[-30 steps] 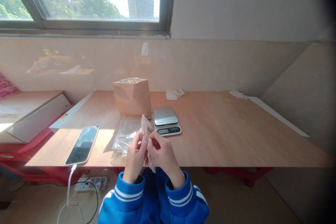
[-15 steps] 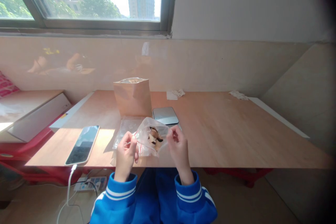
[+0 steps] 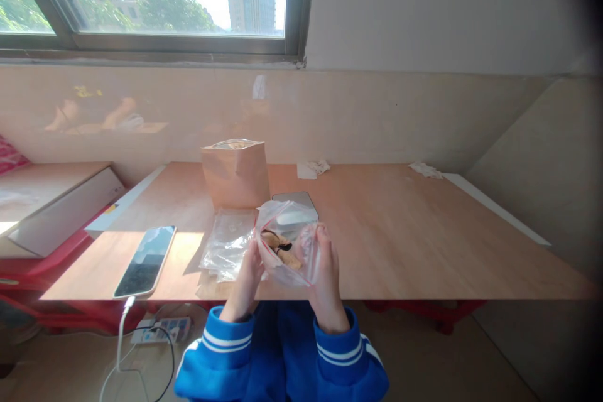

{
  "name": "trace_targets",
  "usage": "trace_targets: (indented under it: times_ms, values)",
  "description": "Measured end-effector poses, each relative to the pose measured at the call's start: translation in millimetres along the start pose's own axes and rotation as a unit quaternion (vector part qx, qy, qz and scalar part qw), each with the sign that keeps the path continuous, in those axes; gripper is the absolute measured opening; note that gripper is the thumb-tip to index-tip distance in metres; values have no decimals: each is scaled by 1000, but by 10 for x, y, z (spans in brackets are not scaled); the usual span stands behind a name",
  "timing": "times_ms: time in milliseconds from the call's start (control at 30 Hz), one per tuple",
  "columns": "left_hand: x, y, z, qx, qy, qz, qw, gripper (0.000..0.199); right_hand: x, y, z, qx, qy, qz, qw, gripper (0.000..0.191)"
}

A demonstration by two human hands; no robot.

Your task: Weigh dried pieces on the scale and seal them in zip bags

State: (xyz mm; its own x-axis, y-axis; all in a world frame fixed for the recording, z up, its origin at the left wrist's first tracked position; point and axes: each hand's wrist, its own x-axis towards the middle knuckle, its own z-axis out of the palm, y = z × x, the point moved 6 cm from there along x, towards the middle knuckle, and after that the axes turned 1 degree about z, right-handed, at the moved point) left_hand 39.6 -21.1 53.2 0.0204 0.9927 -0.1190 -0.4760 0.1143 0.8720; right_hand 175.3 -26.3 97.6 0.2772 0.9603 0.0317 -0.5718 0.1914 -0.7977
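Note:
Between my hands is a clear zip-lock bag [image 3: 287,217] with a red seal line, its mouth spread and facing me. Brown dried pieces with dark edges [image 3: 285,248] lie inside it. My left hand [image 3: 247,276] is closed on the bag's left side, its fingertips partly hidden behind the plastic. At the right side, my right hand [image 3: 326,270] grips the bag, thumb at the rim and fingers showing through the film. Behind the bag is a flat silver-topped device [image 3: 306,201], partly covered. Left of my hands lies a stack of clear plastic bags [image 3: 226,242].
A brown paper pouch [image 3: 235,176] stands open at the table's back. A phone [image 3: 145,262] with a white charging cable [image 3: 120,326] lies at left. Crumpled tissues [image 3: 318,168] rest near the wall, with another white scrap [image 3: 425,170] farther right on the wooden table [image 3: 414,232].
My left hand has moved right and lower along the bag, away from the stack of bags. The bag has shifted right, its mouth turned more towards me. My right hand now reaches around its side.

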Motion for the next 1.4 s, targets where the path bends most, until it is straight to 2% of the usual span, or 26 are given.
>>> trace_targets:
  times_ms: [67,167,267,333,400,467,567,733,800,933,1000,1200,1300,1400]
  values:
    - [-26,-81,157,-69,-51,-26,996,64,6,119,21,-13,-9,22,1000,31]
    - [-62,-56,196,-95,-45,-33,994,67,80,208,-18,-102,-49,11,994,32]
    - [-83,23,131,-51,-21,-35,998,64,173,74,-183,-244,0,-84,966,26]
    - [-86,58,90,-17,-13,-31,999,63,188,-88,-272,-296,40,-151,942,30]
    - [-80,67,67,13,-12,-24,1000,61,181,-195,-270,-305,6,-178,935,25]
    - [-72,57,70,37,-20,-18,999,59,161,-209,-203,-296,-81,-156,939,15]
    - [-55,37,82,70,-30,-15,997,58,111,-113,-110,-276,-182,-79,940,16]
    - [-18,19,40,113,-26,-19,993,59,46,106,-18,-292,-262,17,920,49]
    - [-21,-9,31,114,-40,-37,992,60,54,137,-14,-324,-256,8,911,52]
    - [-71,-28,63,63,-90,-57,992,59,98,101,-4,-342,-221,-60,912,26]
    - [-93,-16,70,54,-107,-55,991,62,117,82,-5,-322,-203,-74,922,21]
    - [-94,-17,26,54,-126,-62,989,64,155,123,-61,-224,-139,-22,964,32]
    - [-92,-2,24,29,-126,-59,990,62,160,129,-65,-205,-130,-32,970,32]
    - [-89,36,22,12,-113,-52,992,62,163,100,-94,-231,-107,-55,965,32]
